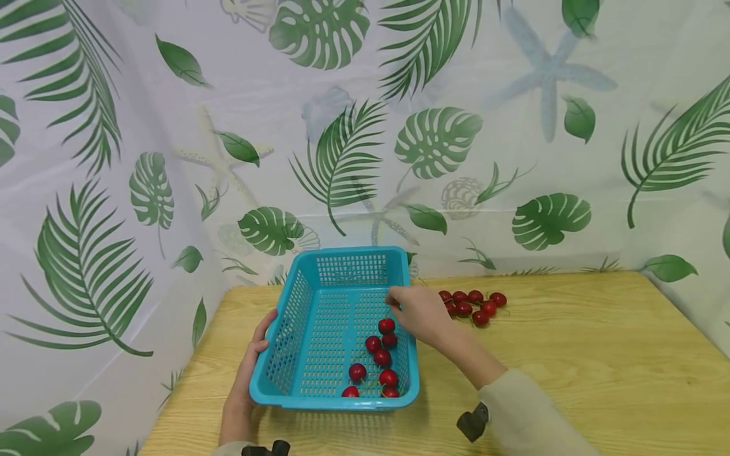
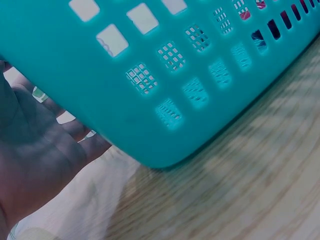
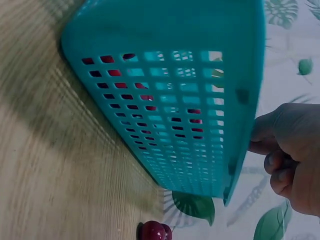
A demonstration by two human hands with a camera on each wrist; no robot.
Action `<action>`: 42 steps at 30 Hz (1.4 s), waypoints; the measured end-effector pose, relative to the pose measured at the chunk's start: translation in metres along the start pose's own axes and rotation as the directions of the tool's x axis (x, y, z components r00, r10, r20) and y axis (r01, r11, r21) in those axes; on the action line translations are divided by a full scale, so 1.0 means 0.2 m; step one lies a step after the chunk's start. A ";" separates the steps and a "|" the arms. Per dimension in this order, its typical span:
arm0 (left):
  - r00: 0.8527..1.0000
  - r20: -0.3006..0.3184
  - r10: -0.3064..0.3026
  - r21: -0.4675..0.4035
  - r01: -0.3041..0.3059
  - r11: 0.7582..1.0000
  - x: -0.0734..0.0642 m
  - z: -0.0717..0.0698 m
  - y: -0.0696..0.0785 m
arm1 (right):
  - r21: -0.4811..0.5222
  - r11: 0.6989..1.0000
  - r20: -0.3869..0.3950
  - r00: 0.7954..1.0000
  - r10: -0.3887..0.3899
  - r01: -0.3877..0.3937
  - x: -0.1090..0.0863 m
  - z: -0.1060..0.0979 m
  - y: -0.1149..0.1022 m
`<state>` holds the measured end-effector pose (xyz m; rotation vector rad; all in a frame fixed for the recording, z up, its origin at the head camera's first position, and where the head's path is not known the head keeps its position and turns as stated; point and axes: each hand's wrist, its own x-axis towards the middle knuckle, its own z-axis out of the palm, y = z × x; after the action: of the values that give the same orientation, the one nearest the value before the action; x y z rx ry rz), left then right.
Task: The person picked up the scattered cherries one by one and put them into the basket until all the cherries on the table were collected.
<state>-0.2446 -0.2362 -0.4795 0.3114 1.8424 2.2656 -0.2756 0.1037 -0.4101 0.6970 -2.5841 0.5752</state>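
A blue plastic basket [image 1: 336, 402] with slotted walls stands on the table, several red cherries [image 1: 382, 357] lying on the right side of its floor. My left hand [image 1: 251, 354] rests along the outside of its left wall. In the left wrist view the fingers [image 2: 75, 129] reach behind the corner, palm beside it. My right hand [image 1: 422, 313] is over the right rim with its fingers bent, just above the cherries. The right wrist view hides its fingertips behind the rim, so I cannot tell whether they pinch a cherry stem.
A group of cherries [image 1: 488, 308] lies on the wooden table [image 1: 570, 354], right of the basket beyond my right forearm. A white cloth [image 1: 365, 158] printed with green leaves hangs behind the table and along its left side.
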 end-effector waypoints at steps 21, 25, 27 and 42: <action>1.000 -0.002 0.005 0.015 -0.005 1.000 0.01 0.00 0.00 | -0.295 0.955 0.301 0.951 0.073 0.020 0.09 0.17 -0.07; 1.000 -0.001 -0.007 0.011 0.007 1.000 0.00 0.00 0.00 | -0.303 0.953 0.261 0.962 0.076 0.007 0.07 0.18 -0.06; 1.000 -0.003 -0.011 0.011 0.011 1.000 0.00 0.00 0.00 | -0.299 0.954 0.246 0.966 0.082 -0.005 0.07 0.18 -0.06; 1.000 -0.006 0.002 0.018 -0.002 1.000 0.01 0.00 -0.01 | 0.086 0.986 -0.032 0.989 0.144 -0.141 0.03 0.17 -0.01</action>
<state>-0.2462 -0.2363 -0.4811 0.3092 1.8672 2.2547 -0.2880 0.0830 -0.4353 0.5241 -2.6016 0.7373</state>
